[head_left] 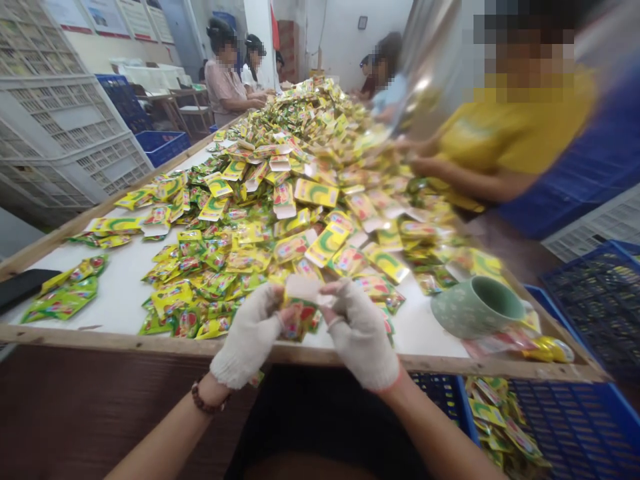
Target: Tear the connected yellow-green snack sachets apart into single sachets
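Observation:
In front of me, a small printed carton (303, 289) with its white flap raised is held between my two gloved hands, over the near edge of the table. My left hand (253, 333) is closed on the carton's left side. The fingertips of my right hand (364, 339) pinch at its right edge, slightly blurred. Right below the carton a green and red sachet (299, 321) shows, and I cannot tell whether it is inside. Flattened yellow cartons (327, 243) and shiny green-yellow sachets (187, 317) lie heaped just beyond both hands.
A wooden rim (165, 343) borders the white table. On the right stand a green cup (475, 307) and a yellow wrapped item (547, 349). Below is a blue crate (575, 417) with packets. White crates (75, 127) are stacked left. A person in yellow (515, 140) and others work around the heap.

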The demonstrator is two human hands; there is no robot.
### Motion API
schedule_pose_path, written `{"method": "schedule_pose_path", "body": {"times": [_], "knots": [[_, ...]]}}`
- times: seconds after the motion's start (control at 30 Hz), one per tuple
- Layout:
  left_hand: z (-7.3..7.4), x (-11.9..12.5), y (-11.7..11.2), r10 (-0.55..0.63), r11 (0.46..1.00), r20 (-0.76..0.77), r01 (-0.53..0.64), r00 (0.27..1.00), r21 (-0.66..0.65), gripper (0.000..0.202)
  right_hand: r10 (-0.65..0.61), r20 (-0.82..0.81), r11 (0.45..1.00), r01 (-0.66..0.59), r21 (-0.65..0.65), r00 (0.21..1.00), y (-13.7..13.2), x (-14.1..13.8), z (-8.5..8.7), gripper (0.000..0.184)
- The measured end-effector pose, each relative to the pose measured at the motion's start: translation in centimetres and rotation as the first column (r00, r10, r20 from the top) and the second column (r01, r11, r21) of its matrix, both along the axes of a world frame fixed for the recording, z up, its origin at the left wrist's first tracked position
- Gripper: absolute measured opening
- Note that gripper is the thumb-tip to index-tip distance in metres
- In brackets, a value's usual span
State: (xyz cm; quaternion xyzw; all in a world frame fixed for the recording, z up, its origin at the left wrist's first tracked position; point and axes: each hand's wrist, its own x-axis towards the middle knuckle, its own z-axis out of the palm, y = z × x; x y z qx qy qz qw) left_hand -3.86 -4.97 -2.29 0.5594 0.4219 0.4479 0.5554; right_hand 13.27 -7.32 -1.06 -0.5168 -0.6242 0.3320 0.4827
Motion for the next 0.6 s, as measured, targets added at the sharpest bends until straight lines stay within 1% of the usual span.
{"method": "schedule_pose_path", "body": {"times": [0.03,0.07,0.13,0.2,0.27,0.37,0.43,0.5,0.57,0.6], "knots": [[-0.1,-0.1,0.0,0.041,0.998,0.083,-0.037,0.996,-0.055,0.036,-0.043,-0.019,0.999,0.043,-0.025,0.999,0.0,-0.3,-0.3,0.018],[-0.2,-0.2,-0.1,0.08,0.994,0.135,-0.068,0.988,-0.088,0.042,-0.052,-0.054,0.997,0.049,-0.055,0.997,-0.1,-0.6,-0.8,0.022],[-0.6,-0.4,-0.3,0.117,0.99,0.175,-0.101,0.978,-0.098,0.049,-0.005,-0.145,0.996,-0.008,-0.09,0.989,0.0,-1.1,-1.8,0.025],[-1.0,-0.4,-0.6,0.11,0.994,0.155,-0.105,0.982,-0.04,0.045,0.035,-0.189,0.995,-0.051,-0.081,0.981,0.3,-1.5,-2.6,0.024],[-1.5,-0.6,-0.8,0.08,0.996,0.121,-0.086,0.989,0.038,0.038,0.037,-0.169,0.998,-0.046,-0.052,0.985,0.6,-1.5,-3.0,0.023],[-1.7,-1.0,-0.6,0.005,0.997,0.064,-0.01,0.998,0.077,0.035,0.067,-0.105,0.997,-0.071,-0.033,0.992,0.9,-1.1,-2.8,0.02],[-1.6,-1.5,-0.3,-0.05,0.996,0.006,0.05,0.999,0.071,0.033,0.093,-0.067,0.995,-0.095,-0.035,0.993,1.0,-0.8,-2.4,0.018],[-1.2,-1.8,0.0,-0.086,0.991,-0.066,0.092,0.994,0.099,0.027,0.097,-0.042,0.994,-0.098,-0.039,0.994,1.1,-0.6,-1.8,0.016],[-0.7,-2.0,0.3,-0.065,0.986,-0.119,0.082,0.991,0.146,0.021,0.111,-0.012,0.992,-0.111,-0.056,0.994,1.4,-0.6,-1.3,0.01],[-0.5,-2.0,0.4,-0.034,0.986,-0.125,0.054,0.992,0.16,0.018,0.128,-0.002,0.989,-0.127,-0.07,0.992,1.5,-0.6,-1.1,0.009]]}}
